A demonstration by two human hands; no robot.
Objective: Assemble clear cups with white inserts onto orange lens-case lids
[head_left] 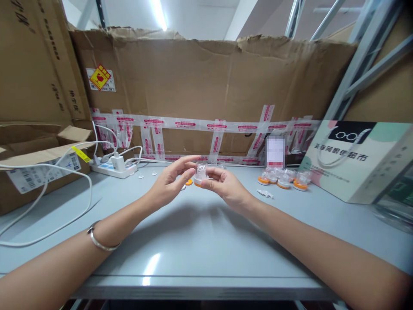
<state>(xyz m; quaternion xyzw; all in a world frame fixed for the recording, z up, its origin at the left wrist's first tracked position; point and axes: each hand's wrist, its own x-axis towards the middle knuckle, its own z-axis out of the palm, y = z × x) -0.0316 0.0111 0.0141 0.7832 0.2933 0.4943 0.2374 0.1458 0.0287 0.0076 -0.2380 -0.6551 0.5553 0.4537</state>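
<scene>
Over the middle of the table, my right hand (227,187) pinches a small clear plastic container with an orange base (200,173) between thumb and fingers. It stands upright, with whitish parts showing inside. My left hand (172,181) is just to its left, thumb and fingers apart; whether the thumb tip touches the container, I cannot tell. Behind the left fingertips lies an orange disc (189,182), partly hidden. Several similar clear pieces with orange bases (283,183) are grouped to the right, beside some small white parts (265,193).
A power strip (114,167) with white cables sits at the back left, near an opened cardboard box (35,168). Tiny white discs (141,176) lie beside the strip. A paper bag (351,161) stands at the right. A large taped carton (200,82) walls off the back.
</scene>
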